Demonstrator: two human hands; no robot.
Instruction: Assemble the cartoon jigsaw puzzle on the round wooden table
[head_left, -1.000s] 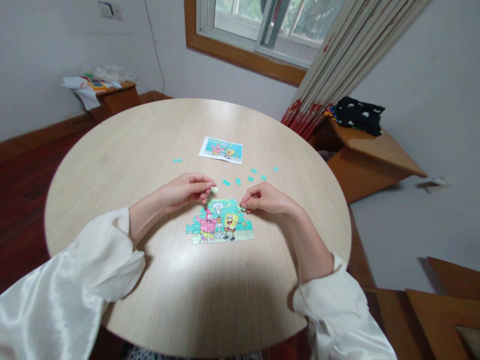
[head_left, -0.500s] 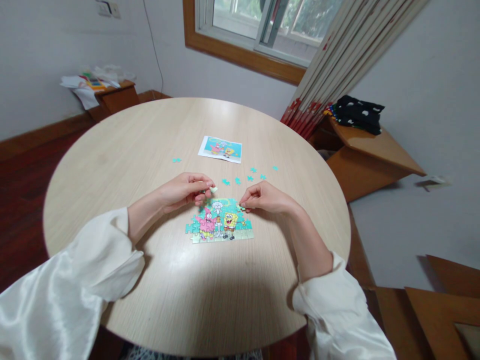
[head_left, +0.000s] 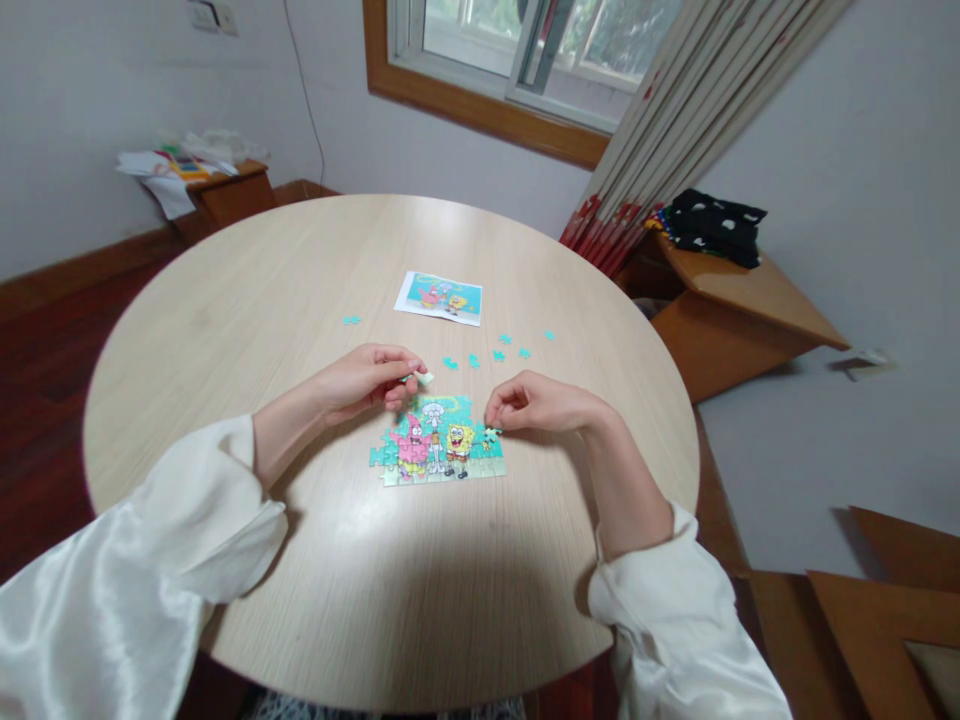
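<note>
A partly joined jigsaw puzzle [head_left: 435, 440] with cartoon figures on turquoise lies flat on the round table [head_left: 337, 600]. My left hand [head_left: 379, 378] is closed above its upper left edge, pinching a pale puzzle piece [head_left: 424, 378] between thumb and fingers. At the puzzle's right edge, my right hand [head_left: 536, 402] has its fingertips pinched on a small turquoise puzzle piece [head_left: 492, 434], just above the cartoon sponge. Its curled fingers partly hide that piece.
Several loose turquoise pieces [head_left: 499, 356] lie beyond the hands, with one more piece [head_left: 352, 320] off to the left. A printed reference picture [head_left: 442, 298] lies farther back. Wooden stands [head_left: 236, 190] are beyond the table, one on the right holding a black cloth [head_left: 716, 228].
My right hand has moved slightly right and down along the puzzle's right edge, bringing its piece lower. My left hand has stayed nearly still with its piece.
</note>
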